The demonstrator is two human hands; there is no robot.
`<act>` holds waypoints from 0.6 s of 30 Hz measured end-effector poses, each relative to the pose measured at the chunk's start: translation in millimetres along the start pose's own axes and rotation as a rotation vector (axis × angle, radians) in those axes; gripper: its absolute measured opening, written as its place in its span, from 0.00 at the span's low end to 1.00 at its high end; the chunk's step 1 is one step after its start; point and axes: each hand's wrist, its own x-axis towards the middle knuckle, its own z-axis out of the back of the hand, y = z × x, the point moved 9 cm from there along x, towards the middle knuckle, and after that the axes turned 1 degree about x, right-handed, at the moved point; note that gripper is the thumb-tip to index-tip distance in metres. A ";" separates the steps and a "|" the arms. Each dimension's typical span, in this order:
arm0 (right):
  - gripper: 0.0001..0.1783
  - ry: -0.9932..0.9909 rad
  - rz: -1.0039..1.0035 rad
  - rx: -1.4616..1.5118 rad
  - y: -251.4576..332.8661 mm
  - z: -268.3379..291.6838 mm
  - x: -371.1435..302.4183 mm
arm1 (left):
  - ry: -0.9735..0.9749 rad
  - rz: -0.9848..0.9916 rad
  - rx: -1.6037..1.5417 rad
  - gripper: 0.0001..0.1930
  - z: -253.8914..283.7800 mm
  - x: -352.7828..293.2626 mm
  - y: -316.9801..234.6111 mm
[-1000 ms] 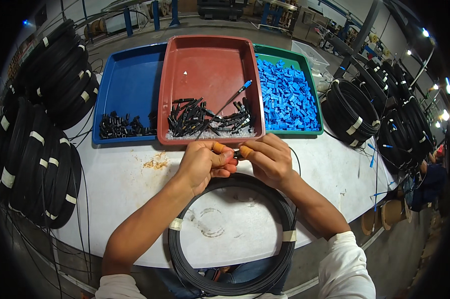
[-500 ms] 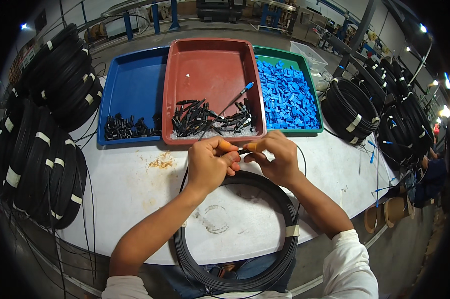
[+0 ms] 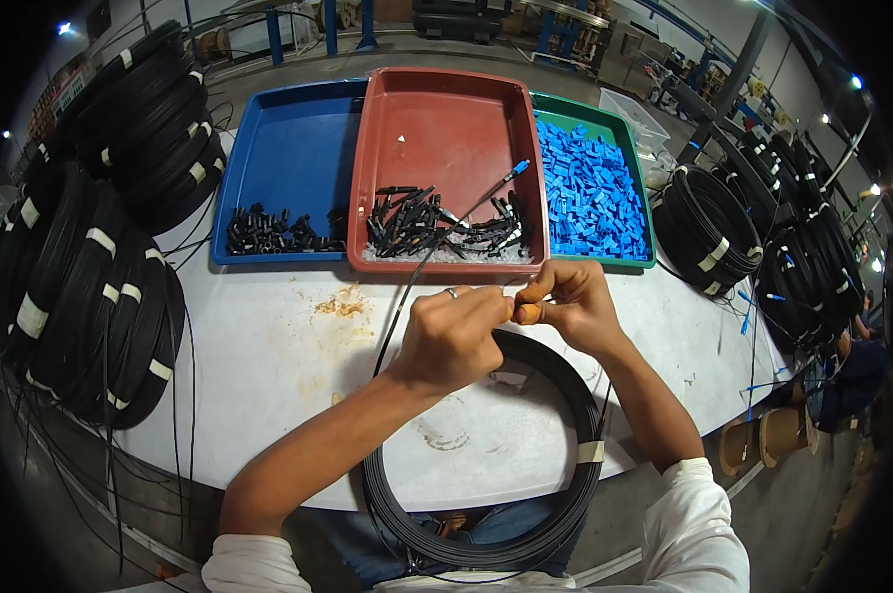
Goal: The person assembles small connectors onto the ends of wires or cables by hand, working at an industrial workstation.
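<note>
Cable coil (image 3: 582, 410), partly behind left grip (image 3: 456, 334); near right grip (image 3: 577, 308)

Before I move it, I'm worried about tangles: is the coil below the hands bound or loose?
Bound: the coil forms one ring, with a pale tape band across its right side.

There are three trays (image 3: 446, 128), one white table (image 3: 268, 395), two forearms (image 3: 338, 430) and one coil (image 3: 587, 415) between them.

Glaring lamps (image 3: 856, 82), dark bowed edges
</note>
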 end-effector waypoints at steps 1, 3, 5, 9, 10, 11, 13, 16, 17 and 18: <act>0.11 0.001 0.033 -0.108 4.6 0.3 -0.1 | -0.005 0.002 0.005 0.05 -2.6 -1.1 -0.5; 0.12 -0.097 0.275 -0.473 31.4 -3.3 -10.1 | 0.034 0.706 -0.561 0.05 -29.2 -22.4 55.2; 0.12 -0.166 0.602 -0.772 55.2 -15.8 -20.4 | 0.090 0.873 -0.718 0.03 -41.2 -29.4 66.5; 0.13 -0.191 0.943 -0.914 73.5 -30.5 -32.7 | 0.167 1.067 -0.993 0.02 -55.8 -40.6 67.2; 0.12 -0.117 0.933 -0.927 71.4 -32.3 -32.3 | 0.189 1.110 -0.994 0.01 -57.4 -43.7 66.6; 0.12 -0.041 0.922 -0.938 67.8 -34.7 -31.8 | 0.208 1.155 -0.994 0.01 -59.9 -47.7 66.1; 0.12 0.011 0.822 -0.890 63.6 -33.7 -28.8 | 0.153 0.976 -0.748 0.03 -47.3 -37.7 60.5; 0.12 -0.115 0.218 -0.191 19.0 -7.4 -9.3 | -0.001 0.422 -0.315 0.05 -13.0 -11.5 39.9; 0.12 -0.112 0.216 -0.190 21.5 -6.4 -9.0 | -0.103 0.043 -0.095 0.05 3.7 -4.4 9.1; 0.11 -0.050 0.096 -0.048 14.6 -7.2 -5.8 | -0.081 -0.035 -0.032 0.06 5.7 -2.3 -1.5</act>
